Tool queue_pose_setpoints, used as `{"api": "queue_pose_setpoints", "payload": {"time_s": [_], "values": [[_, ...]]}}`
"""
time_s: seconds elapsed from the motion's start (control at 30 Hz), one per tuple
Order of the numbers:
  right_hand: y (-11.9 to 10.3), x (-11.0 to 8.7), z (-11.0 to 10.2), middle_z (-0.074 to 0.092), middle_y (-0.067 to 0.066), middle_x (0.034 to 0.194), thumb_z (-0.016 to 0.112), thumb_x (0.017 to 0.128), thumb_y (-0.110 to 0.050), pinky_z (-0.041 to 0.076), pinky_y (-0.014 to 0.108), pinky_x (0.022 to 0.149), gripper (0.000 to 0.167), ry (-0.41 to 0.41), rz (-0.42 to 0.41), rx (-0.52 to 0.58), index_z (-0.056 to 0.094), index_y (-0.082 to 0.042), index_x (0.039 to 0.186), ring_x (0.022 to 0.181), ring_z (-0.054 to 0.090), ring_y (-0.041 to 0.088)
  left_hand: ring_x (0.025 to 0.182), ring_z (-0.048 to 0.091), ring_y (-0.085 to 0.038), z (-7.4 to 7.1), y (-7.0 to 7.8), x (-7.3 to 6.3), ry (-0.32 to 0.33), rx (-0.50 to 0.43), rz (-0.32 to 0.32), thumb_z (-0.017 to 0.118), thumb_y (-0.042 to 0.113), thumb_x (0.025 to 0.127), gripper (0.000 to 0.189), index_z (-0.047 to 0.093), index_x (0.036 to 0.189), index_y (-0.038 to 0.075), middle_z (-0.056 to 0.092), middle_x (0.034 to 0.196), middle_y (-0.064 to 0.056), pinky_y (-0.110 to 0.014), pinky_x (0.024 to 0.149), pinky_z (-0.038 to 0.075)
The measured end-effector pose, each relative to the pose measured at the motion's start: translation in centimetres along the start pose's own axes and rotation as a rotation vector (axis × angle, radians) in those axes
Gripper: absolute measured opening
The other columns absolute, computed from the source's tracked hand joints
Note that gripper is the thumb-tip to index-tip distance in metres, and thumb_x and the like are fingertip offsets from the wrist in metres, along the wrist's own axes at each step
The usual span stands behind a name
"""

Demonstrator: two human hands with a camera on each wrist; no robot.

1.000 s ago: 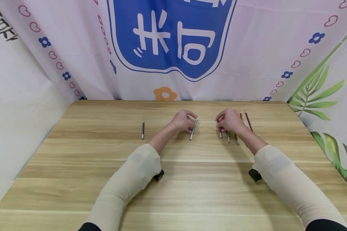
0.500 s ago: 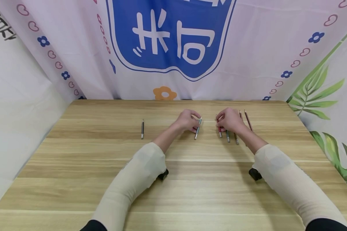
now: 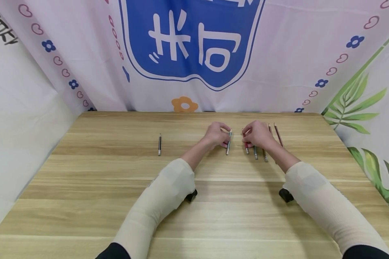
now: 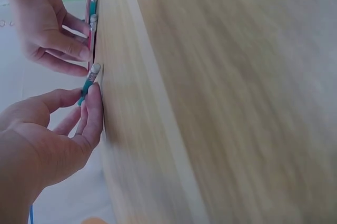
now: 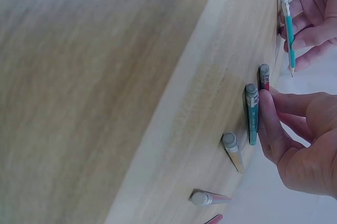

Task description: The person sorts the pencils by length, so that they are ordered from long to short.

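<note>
My left hand pinches a teal pencil between thumb and fingers, its white eraser end toward me and its point away. In the right wrist view this pencil slants just above the table. To its right, my right hand pinches a red pencil at the left end of a row. Beside the red one lies a green pencil, then a yellow-brown pencil. Part of the row is hidden under my right hand and forearm. A black pencil lies alone to the left.
Farther right in the row lies a dark red pencil. The wooden table ends at a printed curtain at the back. White fabric with green leaves hangs along the right side.
My left hand has moved right with the teal pencil, closer to the red pencil, and the teal pencil stands a little straighter. My right hand has stayed in place.
</note>
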State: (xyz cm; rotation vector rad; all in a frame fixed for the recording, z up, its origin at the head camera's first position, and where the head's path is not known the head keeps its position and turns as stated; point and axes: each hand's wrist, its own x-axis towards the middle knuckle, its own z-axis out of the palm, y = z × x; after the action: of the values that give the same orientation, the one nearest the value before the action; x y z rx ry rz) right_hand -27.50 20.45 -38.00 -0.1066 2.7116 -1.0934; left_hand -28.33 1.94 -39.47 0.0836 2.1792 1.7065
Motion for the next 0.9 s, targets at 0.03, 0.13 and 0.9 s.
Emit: {"api": "queue_pose_setpoints", "payload": {"time_s": [0.03, 0.13, 0.9], "values": [[0.0, 0.0, 0.0, 0.074, 0.025, 0.100, 0.075, 0.090, 0.006, 0.064, 0.027, 0.061, 0.029, 0.000, 0.000, 0.001, 0.070, 0.012, 0.117, 0.060, 0.070, 0.012, 0.068, 0.062, -0.019, 0.2, 0.0, 0.1, 0.005, -0.003, 0.001, 0.065, -0.015, 0.091, 0.036, 0.063, 0.127, -0.008, 0.068, 0.091, -0.017, -0.026, 0.058, 0.062], [0.1, 0.0, 0.0, 0.074, 0.026, 0.101, 0.075, 0.090, 0.006, 0.064, 0.028, 0.061, 0.029, -0.002, 0.001, 0.001, 0.069, 0.012, 0.118, 0.060, 0.070, 0.012, 0.066, 0.062, -0.018, 0.7, 0.0, 0.3, 0.018, -0.009, 0.008, 0.065, -0.016, 0.090, 0.036, 0.063, 0.125, -0.008, 0.069, 0.092, -0.019, -0.025, 0.056, 0.061], [0.0, 0.1, -0.2, 0.074, 0.026, 0.099, 0.074, 0.090, 0.006, 0.063, 0.027, 0.060, 0.028, -0.011, -0.001, 0.005, 0.070, 0.012, 0.117, 0.060, 0.071, 0.013, 0.061, 0.062, -0.018, 2.6, 0.8, 1.2, 0.103, 0.078, -0.016, 0.067, -0.016, 0.088, 0.035, 0.066, 0.122, -0.007, 0.067, 0.090, -0.016, -0.024, 0.054, 0.060]]}}
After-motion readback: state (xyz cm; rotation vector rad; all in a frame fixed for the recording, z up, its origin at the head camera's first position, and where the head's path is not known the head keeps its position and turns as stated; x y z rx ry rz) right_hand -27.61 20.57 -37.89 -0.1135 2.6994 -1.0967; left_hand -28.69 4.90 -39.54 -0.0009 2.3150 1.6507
